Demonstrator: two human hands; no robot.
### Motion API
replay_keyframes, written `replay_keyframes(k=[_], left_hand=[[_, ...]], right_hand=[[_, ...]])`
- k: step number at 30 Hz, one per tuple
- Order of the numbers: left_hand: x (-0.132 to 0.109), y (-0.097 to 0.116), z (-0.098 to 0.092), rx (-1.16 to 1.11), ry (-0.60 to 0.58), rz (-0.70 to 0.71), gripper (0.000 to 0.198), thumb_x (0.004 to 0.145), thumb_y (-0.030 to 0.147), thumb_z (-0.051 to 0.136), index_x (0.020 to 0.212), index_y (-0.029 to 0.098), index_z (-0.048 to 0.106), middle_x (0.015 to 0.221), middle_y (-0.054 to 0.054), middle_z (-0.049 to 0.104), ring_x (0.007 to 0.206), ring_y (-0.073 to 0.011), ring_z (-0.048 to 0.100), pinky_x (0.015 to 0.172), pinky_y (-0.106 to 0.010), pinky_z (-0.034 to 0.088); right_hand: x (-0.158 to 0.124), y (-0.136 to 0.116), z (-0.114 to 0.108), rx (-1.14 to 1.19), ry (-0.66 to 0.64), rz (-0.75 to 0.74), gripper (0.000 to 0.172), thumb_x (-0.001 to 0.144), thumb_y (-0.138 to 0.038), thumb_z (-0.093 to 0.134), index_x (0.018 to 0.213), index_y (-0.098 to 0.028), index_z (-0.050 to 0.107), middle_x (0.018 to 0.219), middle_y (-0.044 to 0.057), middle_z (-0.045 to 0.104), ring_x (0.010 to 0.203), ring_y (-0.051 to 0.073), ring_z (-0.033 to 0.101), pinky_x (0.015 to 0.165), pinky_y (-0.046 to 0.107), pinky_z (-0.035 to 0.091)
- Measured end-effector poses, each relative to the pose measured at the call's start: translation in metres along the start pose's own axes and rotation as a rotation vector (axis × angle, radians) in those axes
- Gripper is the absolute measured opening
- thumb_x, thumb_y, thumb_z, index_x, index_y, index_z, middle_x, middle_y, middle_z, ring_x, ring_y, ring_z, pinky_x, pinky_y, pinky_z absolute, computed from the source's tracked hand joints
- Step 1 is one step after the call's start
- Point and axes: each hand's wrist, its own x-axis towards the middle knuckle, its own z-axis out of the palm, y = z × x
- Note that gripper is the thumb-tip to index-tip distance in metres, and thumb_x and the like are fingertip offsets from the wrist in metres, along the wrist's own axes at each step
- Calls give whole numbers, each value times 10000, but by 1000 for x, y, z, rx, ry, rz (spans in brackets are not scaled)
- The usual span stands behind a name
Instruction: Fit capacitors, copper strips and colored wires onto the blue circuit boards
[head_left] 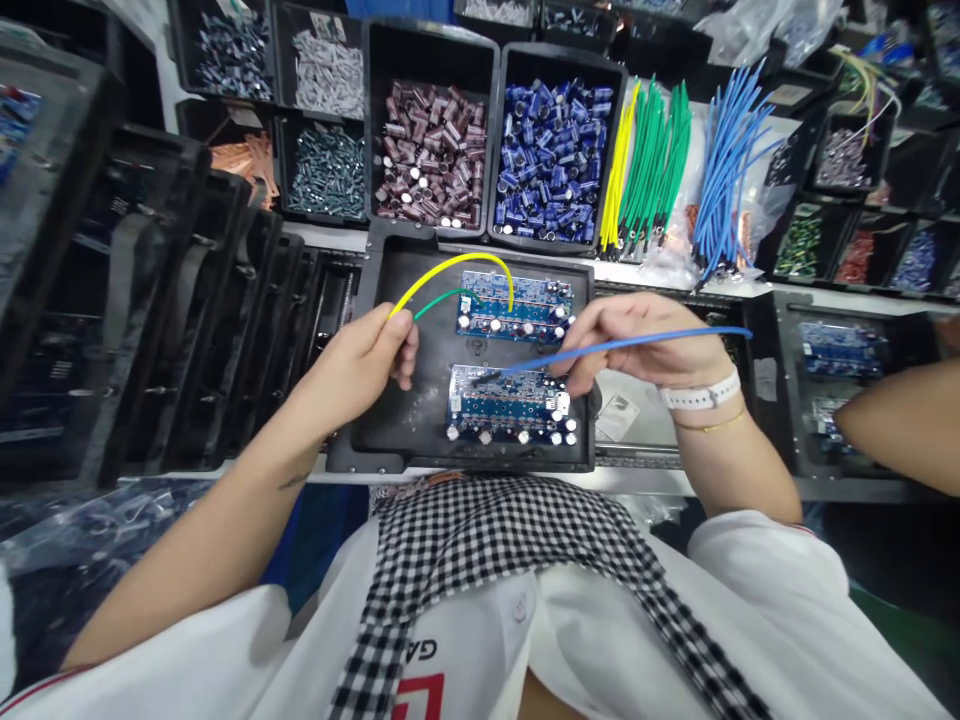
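Observation:
Two blue circuit boards lie in a black tray (420,450), an upper circuit board (559,290) and a lower circuit board (510,408). My left hand (382,350) is closed at the tray's left side on a yellow wire (457,258) and a green wire (439,300). Both wires arch toward the upper board, and their far ends are over or on it; I cannot tell whether they are seated. My right hand (637,340) pinches a blue wire (622,344) at the tray's right side. Its left end points down over the lower board's upper edge.
Behind the tray stand bins of brown capacitors (435,150) and blue capacitors (555,150). Bundles of yellow wires (621,170), green wires (656,160) and blue wires (731,170) lie right of them. Stacked black trays (187,330) crowd the left. A co-worker's arm (907,425) reaches in at right.

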Motion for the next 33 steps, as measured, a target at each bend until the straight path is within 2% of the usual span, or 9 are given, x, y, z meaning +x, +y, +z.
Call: replay_keyframes(k=[5, 12, 16, 18, 21, 26, 28, 31, 33], left_hand=[[-3, 14, 4, -176, -126, -113, 274, 995, 406, 425, 874, 182, 526, 896, -91, 721, 835, -197, 717, 763, -323, 600], [-14, 15, 26, -372, -20, -195, 218, 1000, 383, 426, 950, 181, 490, 825, -45, 701, 739, -168, 716, 723, -299, 608], [-16, 18, 35, -395, -64, -167, 240, 1025, 399, 363, 1014, 180, 460, 659, 7, 623, 537, -135, 632, 610, -281, 587], [-17, 17, 35, -364, -68, -144, 254, 1024, 429, 377, 945, 196, 436, 552, 64, 492, 403, -93, 480, 472, -225, 509], [-16, 14, 30, -314, -5, -138, 318, 1017, 453, 410, 818, 209, 368, 562, 79, 390, 376, -54, 317, 353, -158, 326], [-13, 7, 19, -124, -19, -134, 341, 1023, 477, 375, 805, 215, 362, 604, 59, 432, 394, -61, 332, 347, -165, 277], [-12, 3, 16, -39, 14, -97, 346, 1022, 489, 359, 806, 219, 367, 599, 49, 448, 415, -76, 363, 364, -176, 293], [-13, -3, 15, 74, 72, -37, 362, 1017, 507, 348, 798, 221, 375, 582, 35, 456, 467, -100, 409, 406, -188, 328], [-13, -6, 14, 131, 91, -16, 369, 1014, 515, 348, 795, 220, 378, 577, 32, 457, 497, -111, 427, 432, -191, 344]], right_hand=[[32, 9, 40, 22, -128, 178, 327, 923, -439, 637, 1043, -142, 704, 1067, 133, 760, 949, 220, 747, 822, 335, 612], [89, 30, 69, 180, 200, -15, 244, 994, -334, 507, 905, -158, 651, 828, 73, 753, 759, 153, 729, 754, 298, 605], [100, 41, 87, 239, 408, -211, 278, 1005, -450, 445, 967, -204, 568, 859, 51, 731, 789, 139, 698, 788, 297, 590], [96, 42, 84, 59, 485, -312, 286, 1001, -493, 426, 1077, -232, 513, 951, 57, 716, 857, 157, 691, 807, 328, 581], [76, 33, 63, -506, 697, -432, 351, 994, -491, 445, 1268, -272, 423, 1114, 89, 656, 986, 194, 666, 821, 357, 555], [28, 0, 17, -1373, 1000, -398, 528, 925, -405, 604, 1382, -218, 416, 1089, 137, 644, 985, 290, 635, 808, 438, 506], [13, -15, 0, -1531, 1070, -344, 561, 888, -362, 664, 1373, -169, 458, 981, 123, 665, 893, 286, 641, 765, 427, 488], [-5, -33, -16, -1585, 1235, -388, 376, 899, -379, 666, 1196, -149, 655, 835, 106, 674, 766, 237, 625, 721, 391, 458], [-8, -38, -15, -1587, 1139, -453, 324, 936, -426, 614, 1100, -172, 731, 850, 112, 690, 775, 219, 624, 739, 379, 456]])
